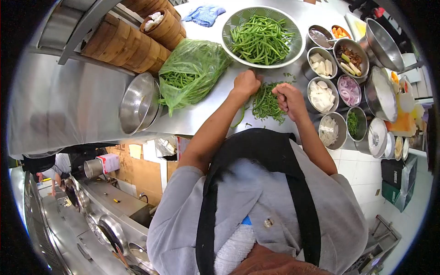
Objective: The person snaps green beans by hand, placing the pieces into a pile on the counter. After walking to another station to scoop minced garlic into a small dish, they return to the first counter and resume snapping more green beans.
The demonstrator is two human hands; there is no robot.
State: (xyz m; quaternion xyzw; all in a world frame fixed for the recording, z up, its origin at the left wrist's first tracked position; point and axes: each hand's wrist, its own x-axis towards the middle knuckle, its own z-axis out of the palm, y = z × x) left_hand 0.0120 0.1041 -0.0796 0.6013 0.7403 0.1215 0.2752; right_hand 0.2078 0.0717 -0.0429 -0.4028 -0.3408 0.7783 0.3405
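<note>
My left hand [247, 83] is closed in a fist just below the rim of a perforated metal colander [297, 49]; what its fingers hold, if anything, is hidden. My right hand [290, 99] is curled with thumb and fingers pinched together, and I cannot make out anything in it. Between and below the hands lies a loose heap of short green bean trimmings [267, 106] on the steel table. One long green bean [239, 117] shows beside my left wrist. Whole green beans [262, 39] are piled in the colander. More beans fill a green-tinted plastic bag [195, 68] left of my left hand.
Metal bowls [140, 101] stand left of the bag, near bamboo steamers [130, 43]. A blue cloth [204, 15] lies at the back. Several metal tubs stand at right, including sliced red onion [349, 90] and white pieces [322, 96]. Another person's arm [56, 178] shows far left, by woks.
</note>
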